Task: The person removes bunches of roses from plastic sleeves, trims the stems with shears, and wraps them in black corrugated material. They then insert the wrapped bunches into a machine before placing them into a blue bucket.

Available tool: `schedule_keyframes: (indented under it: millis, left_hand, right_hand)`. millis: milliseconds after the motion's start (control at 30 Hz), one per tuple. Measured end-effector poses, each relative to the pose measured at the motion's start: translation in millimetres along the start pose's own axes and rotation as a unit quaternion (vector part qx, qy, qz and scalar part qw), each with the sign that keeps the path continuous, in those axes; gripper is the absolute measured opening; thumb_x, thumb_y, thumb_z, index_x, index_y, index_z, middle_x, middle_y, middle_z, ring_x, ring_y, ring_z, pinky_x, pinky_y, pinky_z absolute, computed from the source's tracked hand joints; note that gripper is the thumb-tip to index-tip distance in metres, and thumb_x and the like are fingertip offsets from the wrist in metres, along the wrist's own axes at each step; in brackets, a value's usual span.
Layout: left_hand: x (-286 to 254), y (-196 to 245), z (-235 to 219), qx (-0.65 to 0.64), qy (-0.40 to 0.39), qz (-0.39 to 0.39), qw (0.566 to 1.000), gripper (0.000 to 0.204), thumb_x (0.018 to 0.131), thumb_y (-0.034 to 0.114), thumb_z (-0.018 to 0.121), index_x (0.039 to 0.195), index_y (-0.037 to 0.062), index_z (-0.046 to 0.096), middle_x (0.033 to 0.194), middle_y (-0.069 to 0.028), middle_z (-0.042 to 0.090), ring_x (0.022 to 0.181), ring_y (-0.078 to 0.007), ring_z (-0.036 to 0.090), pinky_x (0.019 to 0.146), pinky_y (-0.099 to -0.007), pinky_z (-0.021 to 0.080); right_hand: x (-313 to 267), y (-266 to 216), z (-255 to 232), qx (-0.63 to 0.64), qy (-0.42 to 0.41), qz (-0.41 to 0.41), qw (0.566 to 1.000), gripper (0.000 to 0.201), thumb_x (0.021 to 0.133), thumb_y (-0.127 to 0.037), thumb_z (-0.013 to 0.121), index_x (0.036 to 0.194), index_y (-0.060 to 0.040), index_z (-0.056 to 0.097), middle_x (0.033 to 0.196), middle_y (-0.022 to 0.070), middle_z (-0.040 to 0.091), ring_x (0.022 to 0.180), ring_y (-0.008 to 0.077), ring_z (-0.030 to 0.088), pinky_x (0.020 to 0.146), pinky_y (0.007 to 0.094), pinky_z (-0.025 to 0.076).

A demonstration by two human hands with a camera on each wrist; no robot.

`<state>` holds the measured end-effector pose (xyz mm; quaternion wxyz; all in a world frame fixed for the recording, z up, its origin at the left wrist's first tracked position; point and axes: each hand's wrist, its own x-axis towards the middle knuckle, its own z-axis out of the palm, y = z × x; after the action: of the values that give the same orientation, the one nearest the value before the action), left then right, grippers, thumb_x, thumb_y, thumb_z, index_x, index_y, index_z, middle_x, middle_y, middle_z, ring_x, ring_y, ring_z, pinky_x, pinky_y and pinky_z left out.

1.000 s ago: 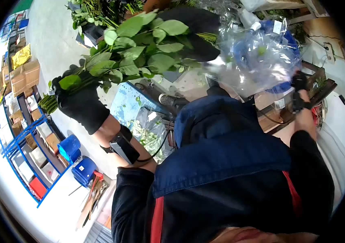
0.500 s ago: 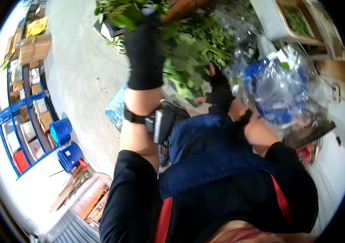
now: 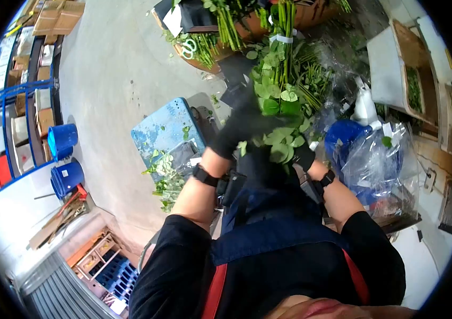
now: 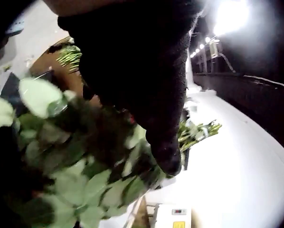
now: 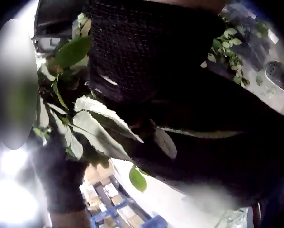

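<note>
In the head view, a bunch of green leafy stems lies in front of me, stems pointing away and a white band round them. My black-gloved left hand reaches across the leaves from the left, blurred, its fingers extended. In the left wrist view, a gloved finger points down over leaves. My right hand, in a black glove, is at the near right side of the leaves, its fingers mostly hidden. Serrated leaves lie beside the right glove in the right wrist view.
At left stands a blue stool with leafy sprigs beside it. Pale-handled scissors lie by more stems on a brown surface. Clear plastic film and a blue bucket are at right.
The left hand first carried a leafy bunch at left, then reached forward, and is now back over leaves at the centre. The right hand moved from the plastic film to the leaves.
</note>
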<state>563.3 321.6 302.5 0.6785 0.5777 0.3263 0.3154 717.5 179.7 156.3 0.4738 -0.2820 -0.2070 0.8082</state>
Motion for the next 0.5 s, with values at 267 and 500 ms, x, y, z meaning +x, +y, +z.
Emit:
schedule_keyframes:
  millis: [267,500]
  left_hand:
    - [-28,-48,-28,0.408,0.02,-0.062,0.911,0.043,0.071,0.033,0.07,0.105,0.007,0.061,0.092,-0.0151,0.064,0.085,-0.0348,0.06,0.071,-0.0423,0.048]
    - [-60,-89,-36,0.68,-0.016,0.0,0.733,0.05,0.07,0.038,0.068,0.107,0.009,0.052,0.086,-0.0105,0.057,0.071,-0.0288,0.058,0.066,-0.0419,0.04]
  right_hand:
    - [-10,-130,25,-0.537,0.219,-0.058,0.813,0.013,0.087,-0.013,0.06,0.093,-0.0023,0.064,0.083,0.0048,0.064,0.077,0.0138,0.059,0.071,0.028,0.047]
    - [24,-216,50,-0.776,0.037,-0.242,0.582,0.02,0.079,-0.014,0.068,0.094,-0.0018,0.065,0.093,0.0095,0.063,0.087,0.0217,0.059,0.079,0.03,0.045]
